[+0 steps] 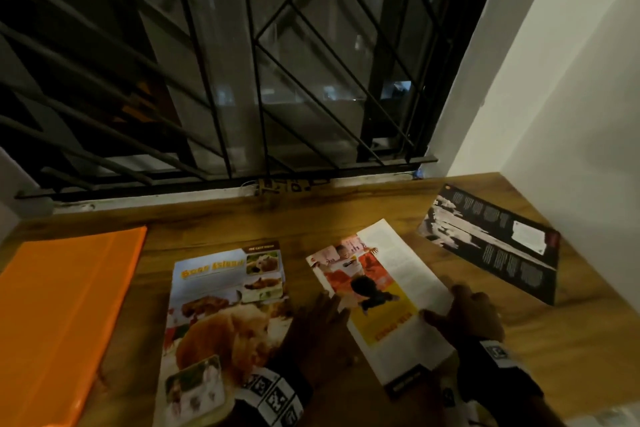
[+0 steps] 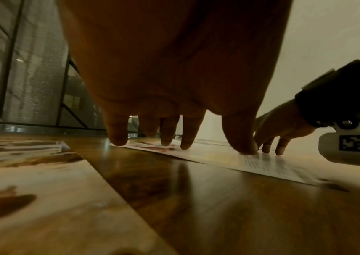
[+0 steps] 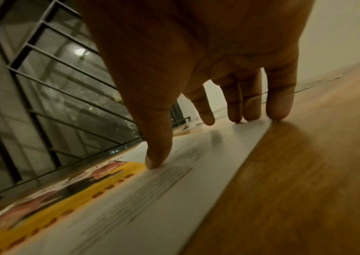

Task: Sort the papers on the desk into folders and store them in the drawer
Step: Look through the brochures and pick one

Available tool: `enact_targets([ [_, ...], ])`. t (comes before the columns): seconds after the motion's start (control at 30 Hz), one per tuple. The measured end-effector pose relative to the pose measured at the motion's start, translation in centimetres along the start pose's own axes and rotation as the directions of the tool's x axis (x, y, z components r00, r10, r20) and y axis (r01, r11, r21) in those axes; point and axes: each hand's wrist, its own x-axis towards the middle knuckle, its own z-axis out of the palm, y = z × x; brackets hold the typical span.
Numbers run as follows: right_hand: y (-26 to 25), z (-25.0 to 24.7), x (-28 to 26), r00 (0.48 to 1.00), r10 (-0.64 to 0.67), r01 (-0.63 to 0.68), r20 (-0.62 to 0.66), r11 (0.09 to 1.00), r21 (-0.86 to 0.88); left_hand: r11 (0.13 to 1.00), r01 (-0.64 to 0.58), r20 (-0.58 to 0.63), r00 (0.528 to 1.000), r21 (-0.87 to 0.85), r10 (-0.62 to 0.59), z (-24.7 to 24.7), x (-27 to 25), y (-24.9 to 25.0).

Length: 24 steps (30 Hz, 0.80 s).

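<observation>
A folded leaflet (image 1: 384, 291) with a yellow panel and white text pages lies in the middle of the wooden desk (image 1: 346, 215). My left hand (image 1: 322, 319) rests straight fingertips on its left edge; the left wrist view shows those fingertips (image 2: 185, 145) touching the leaflet (image 2: 273, 165). My right hand (image 1: 446, 305) arches over the right edge. In the right wrist view its thumb (image 3: 157, 160) presses the leaflet's page (image 3: 152, 198) and its fingertips (image 3: 279, 113) touch the edge. An orange folder (image 1: 62, 315) lies far left. No drawer is in view.
An animal magazine page (image 1: 225, 305) lies left of my left hand, with a small photo card (image 1: 194, 388) on its near corner. A black leaflet (image 1: 491, 243) lies at the back right near the white wall (image 1: 571, 114). A barred window (image 1: 242, 80) runs along the desk's far edge.
</observation>
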Motion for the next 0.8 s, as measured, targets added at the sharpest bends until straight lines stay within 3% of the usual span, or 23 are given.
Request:
enact_targets([
  [0.23,0.0,2.0,2.9,0.997,0.019,-0.023,0.07,0.998,0.051,0.997,0.056,0.037,0.998,0.056,-0.058,-0.1,1.1,1.7],
  [0.4,0.1,0.3,4.5,0.978,-0.067,-0.01,0.196,0.929,0.371,0.992,0.082,0.029,0.996,0.09,-0.085,-0.8,1.8,2.4],
  [0.53,0.7,0.1,4.8,0.98,-0.17,0.1,0.108,0.876,0.471,0.99,0.075,0.037,0.996,0.121,-0.08,-2.3,2.6,2.3],
  [0.67,0.4,-3.2,5.4,0.955,-0.294,0.272,0.023,0.907,0.322,0.985,0.022,-0.069,0.998,0.171,-0.01,-6.3,4.9,2.9],
  [0.8,-0.9,-6.6,6.5,0.899,-0.427,0.416,0.094,0.902,0.115,0.953,-0.12,-0.288,0.936,0.278,0.202,-10.7,9.0,4.4],
])
